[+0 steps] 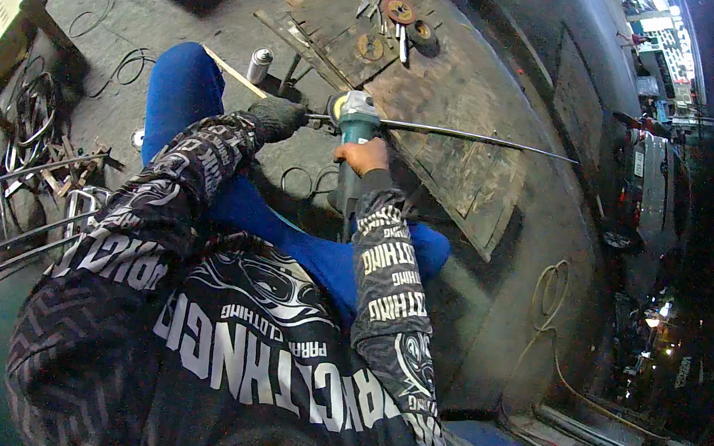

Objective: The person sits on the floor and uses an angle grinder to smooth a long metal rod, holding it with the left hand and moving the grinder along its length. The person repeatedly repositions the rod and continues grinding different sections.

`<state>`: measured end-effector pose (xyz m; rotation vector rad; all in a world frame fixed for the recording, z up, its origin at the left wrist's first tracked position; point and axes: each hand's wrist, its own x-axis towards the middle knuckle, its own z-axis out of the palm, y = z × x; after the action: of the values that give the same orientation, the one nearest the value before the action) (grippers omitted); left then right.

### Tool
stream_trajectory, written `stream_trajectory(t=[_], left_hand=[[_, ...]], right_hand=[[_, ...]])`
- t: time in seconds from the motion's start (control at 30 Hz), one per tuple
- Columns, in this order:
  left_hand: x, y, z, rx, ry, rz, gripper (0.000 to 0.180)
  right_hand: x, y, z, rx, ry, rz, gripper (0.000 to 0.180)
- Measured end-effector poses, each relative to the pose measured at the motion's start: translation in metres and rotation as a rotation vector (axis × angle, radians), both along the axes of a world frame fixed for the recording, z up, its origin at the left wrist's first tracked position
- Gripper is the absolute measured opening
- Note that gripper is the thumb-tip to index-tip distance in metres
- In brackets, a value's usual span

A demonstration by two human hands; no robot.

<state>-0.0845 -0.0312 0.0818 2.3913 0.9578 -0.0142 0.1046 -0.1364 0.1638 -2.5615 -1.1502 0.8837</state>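
One angle grinder [357, 120], teal-bodied with a grey head, sits between the two hands in the head view, its head touching one long thin metal rod [473, 138] that runs out to the right of it. The right hand [364, 155] is bare and wrapped tight round the grinder's body from just below the head. The left hand [278, 117] wears a dark glove and is closed in a fist just left of the grinder's head, at the near end of the rod; whether it grips the rod or a side handle cannot be told. Beyond both hands lies one flat, scuffed board [450, 107] on the floor, and on its far part three round discs [398, 24] lie near one another among a few small tools. Up and left of the gloved hand stands one silver spray can [260, 65]. Well off to the left of that hand lies a heap of coiled wire and bent rods [38, 144].
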Motion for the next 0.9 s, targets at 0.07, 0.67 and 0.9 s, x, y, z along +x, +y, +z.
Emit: stream_trajectory(t=[0.07,0.67,0.9], left_hand=[[0.002,0.003,-0.009,0.026,-0.046,-0.006,0.020],[0.022,-0.001,0.037,-0.071,0.110,0.100,0.030],[0.033,0.005,0.038,-0.033,0.131,0.137,0.029]], right_hand=[[-0.004,0.002,-0.001,0.007,0.001,0.016,0.073],[0.095,0.002,0.007,-0.021,-0.049,-0.126,0.068],[0.180,0.000,-0.008,-0.088,-0.118,-0.238,0.055]])
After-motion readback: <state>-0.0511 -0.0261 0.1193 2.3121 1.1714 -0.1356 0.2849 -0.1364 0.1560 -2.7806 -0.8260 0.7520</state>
